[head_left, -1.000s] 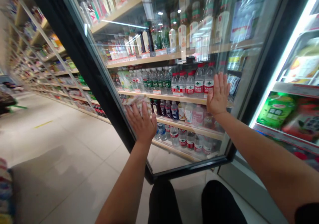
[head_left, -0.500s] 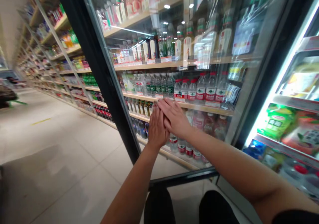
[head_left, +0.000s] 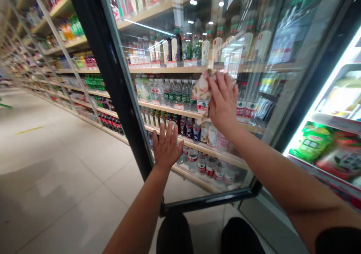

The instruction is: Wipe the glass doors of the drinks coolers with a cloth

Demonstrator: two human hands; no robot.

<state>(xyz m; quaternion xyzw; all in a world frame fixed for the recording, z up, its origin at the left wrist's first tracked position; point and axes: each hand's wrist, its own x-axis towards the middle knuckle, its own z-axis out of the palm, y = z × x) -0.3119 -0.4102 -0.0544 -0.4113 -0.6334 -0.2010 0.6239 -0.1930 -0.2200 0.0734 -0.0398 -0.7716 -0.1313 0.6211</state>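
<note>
A glass cooler door [head_left: 254,28] with a black frame [head_left: 118,81] stands swung open in front of me. My left hand [head_left: 166,146] lies flat on the lower glass with its fingers spread, holding nothing. Higher up, my right hand [head_left: 222,101] presses a crumpled patterned cloth [head_left: 201,88] against the glass, fingers over it. Through the pane I see shelves of water bottles [head_left: 175,92] and other drinks.
The lit cooler interior [head_left: 329,148] with green and red packs is at the right. Long shop shelves [head_left: 64,43] run away on the left beside a tiled floor [head_left: 56,178]. My dark trouser legs [head_left: 175,235] show at the bottom.
The cloth went from under my left hand to my right as the hands met. My right hand has now risen with it on the glass; my left has stayed low, empty.
</note>
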